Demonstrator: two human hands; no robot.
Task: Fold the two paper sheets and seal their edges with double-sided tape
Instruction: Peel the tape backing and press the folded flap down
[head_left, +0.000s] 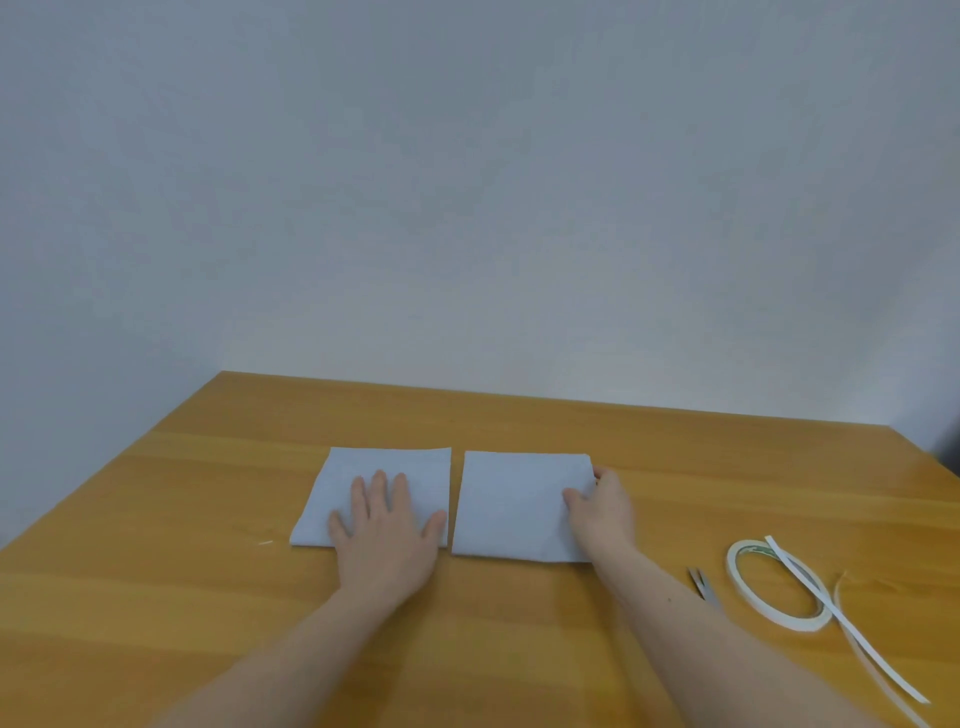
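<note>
Two folded white paper sheets lie side by side on the wooden table (208, 519). My left hand (387, 530) rests flat, fingers spread, on the left sheet (405, 462). The right sheet (509, 499) has my right hand (602, 506) at its right edge, thumb on top and fingers curled around that edge. A roll of double-sided tape (776, 584) lies to the right of my right forearm.
Small scissors (701, 582) lie between my right forearm and the tape roll, partly hidden by the arm. Loose white backing strips (852, 629) trail across and past the roll toward the near right. A plain wall stands behind the table's far edge.
</note>
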